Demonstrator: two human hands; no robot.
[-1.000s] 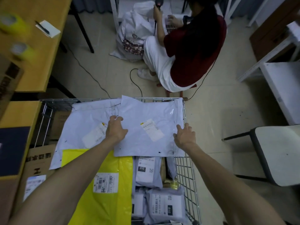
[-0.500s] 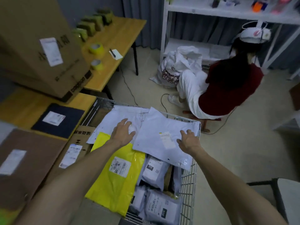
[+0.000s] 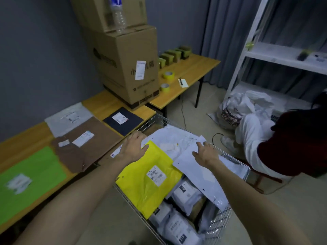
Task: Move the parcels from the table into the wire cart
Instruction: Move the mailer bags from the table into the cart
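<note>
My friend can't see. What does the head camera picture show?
Two open hands reach over a wire cart piled with parcels, the left hand at a yellow parcel, the right hand on a white parcel. Beside it, a table holds a green parcel, a brown parcel and stacked boxes.

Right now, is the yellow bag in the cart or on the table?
In the cart. The yellow bag lies atop white parcels inside the cart, between its wire walls, off the table.

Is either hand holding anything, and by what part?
Nothing is held: left hand and right hand are both open over the parcels in the wire cart.
</note>
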